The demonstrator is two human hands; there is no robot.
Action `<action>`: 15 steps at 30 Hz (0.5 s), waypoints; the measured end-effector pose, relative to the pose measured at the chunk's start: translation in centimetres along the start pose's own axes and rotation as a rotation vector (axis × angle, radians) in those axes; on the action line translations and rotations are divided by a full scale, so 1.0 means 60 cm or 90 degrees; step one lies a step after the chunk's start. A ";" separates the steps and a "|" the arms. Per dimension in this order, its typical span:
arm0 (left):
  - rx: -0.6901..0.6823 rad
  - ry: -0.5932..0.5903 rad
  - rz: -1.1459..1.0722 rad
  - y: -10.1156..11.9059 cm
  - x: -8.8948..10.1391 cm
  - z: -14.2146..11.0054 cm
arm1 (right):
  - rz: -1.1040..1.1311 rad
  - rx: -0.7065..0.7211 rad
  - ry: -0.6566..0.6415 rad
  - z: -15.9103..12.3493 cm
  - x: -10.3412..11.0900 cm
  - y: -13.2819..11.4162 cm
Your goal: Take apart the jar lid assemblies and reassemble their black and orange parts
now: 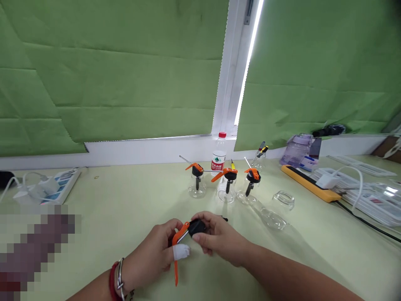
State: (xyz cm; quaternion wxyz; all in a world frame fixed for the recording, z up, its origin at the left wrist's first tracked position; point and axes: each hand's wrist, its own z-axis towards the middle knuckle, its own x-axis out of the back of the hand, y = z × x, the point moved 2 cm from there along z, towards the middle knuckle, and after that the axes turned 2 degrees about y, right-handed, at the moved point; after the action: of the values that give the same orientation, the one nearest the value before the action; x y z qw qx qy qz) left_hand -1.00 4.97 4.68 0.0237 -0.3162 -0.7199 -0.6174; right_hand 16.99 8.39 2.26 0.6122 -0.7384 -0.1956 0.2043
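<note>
Over the table in front of me, my left hand (163, 246) is closed round the orange lever (176, 267) of a black-and-orange bottle top; a white wrap covers its thumb. My right hand (216, 238) grips the round black part (196, 227) of the same top. A metal rod runs beside the lever between both hands. Just beyond stand three clear glass bottles (196, 190) with similar tops, each with an orange lever and a thin metal rod. An open glass bottle (272, 215) lies to their right. A small black piece (224, 218) shows behind my right hand.
At the back are a red-capped water bottle (218, 156) and screwdrivers (260, 151) in a glass. On the right are an orange power strip (308, 184), white trays (372, 200) and a purple jug (296, 150). A white power strip (67, 184) with plugs lies left.
</note>
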 end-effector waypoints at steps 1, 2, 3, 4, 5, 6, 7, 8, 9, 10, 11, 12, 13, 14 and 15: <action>-0.006 0.035 0.033 -0.002 0.008 0.002 | 0.006 0.022 0.059 0.000 0.009 -0.011; -0.007 0.078 0.077 -0.004 0.018 0.005 | 0.012 0.045 0.117 0.000 0.019 -0.021; -0.006 0.128 0.133 -0.007 0.027 0.008 | 0.018 0.067 0.168 -0.001 0.029 -0.031; 0.009 0.179 0.196 -0.011 0.036 0.011 | 0.022 0.083 0.199 -0.003 0.038 -0.040; 0.042 0.212 0.254 -0.017 0.043 0.015 | 0.026 0.090 0.212 -0.005 0.044 -0.047; 0.074 0.215 0.295 -0.023 0.046 0.018 | 0.029 0.090 0.208 -0.008 0.048 -0.051; 0.090 0.213 0.329 -0.028 0.046 0.022 | 0.031 0.085 0.190 -0.011 0.049 -0.053; 0.101 0.208 0.355 -0.032 0.045 0.025 | 0.032 0.079 0.163 -0.014 0.048 -0.054; 0.110 0.199 0.375 -0.035 0.042 0.027 | 0.031 0.079 0.130 -0.018 0.045 -0.054; 0.111 0.191 0.396 -0.037 0.037 0.028 | 0.028 0.085 0.096 -0.021 0.040 -0.055; 0.109 0.186 0.420 -0.037 0.032 0.028 | 0.024 0.098 0.066 -0.024 0.036 -0.055; 0.109 0.183 0.447 -0.037 0.028 0.027 | 0.018 0.113 0.043 -0.027 0.031 -0.056; 0.106 0.179 0.475 -0.036 0.024 0.026 | 0.011 0.127 0.030 -0.030 0.028 -0.057; 0.103 0.175 0.500 -0.035 0.022 0.025 | 0.004 0.138 0.028 -0.031 0.026 -0.058; 0.103 0.170 0.520 -0.034 0.021 0.023 | -0.004 0.143 0.034 -0.033 0.025 -0.059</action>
State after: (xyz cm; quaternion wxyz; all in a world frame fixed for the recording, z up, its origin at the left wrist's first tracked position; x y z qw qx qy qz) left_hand -2.52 6.69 3.09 0.3836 -0.4894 -0.5722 -0.5347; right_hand 19.15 8.18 6.00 0.6966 -0.6698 -0.1577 0.2030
